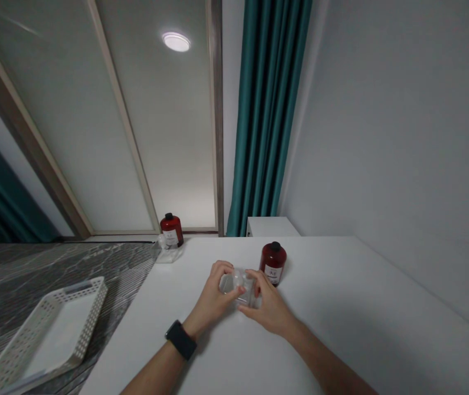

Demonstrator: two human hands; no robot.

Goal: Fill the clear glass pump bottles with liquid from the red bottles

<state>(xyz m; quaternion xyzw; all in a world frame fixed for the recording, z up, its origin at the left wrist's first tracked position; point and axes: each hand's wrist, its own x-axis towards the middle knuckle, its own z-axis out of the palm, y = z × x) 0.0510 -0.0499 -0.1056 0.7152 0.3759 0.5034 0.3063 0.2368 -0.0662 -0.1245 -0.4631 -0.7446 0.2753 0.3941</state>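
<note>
Container [239, 281] of clear plastic, held from both sides over a white table [320, 296]: left hand [217, 291] half curled on its left, right hand [268, 307] likewise opposite, just short of a dark red bottle [273, 258].

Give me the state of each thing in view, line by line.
Left hand: gripping clear plastic container
Right hand: gripping it too
Clear plastic container: held; open or shut unclear
Near red bottle: upright, capped
Far red bottle: upright, capped
Clear plastic item: unheld, by far red bottle
White basket: upright, open-topped
Teal curtain: hanging in folds
Round light: lit
Dark watch: worn
</note>
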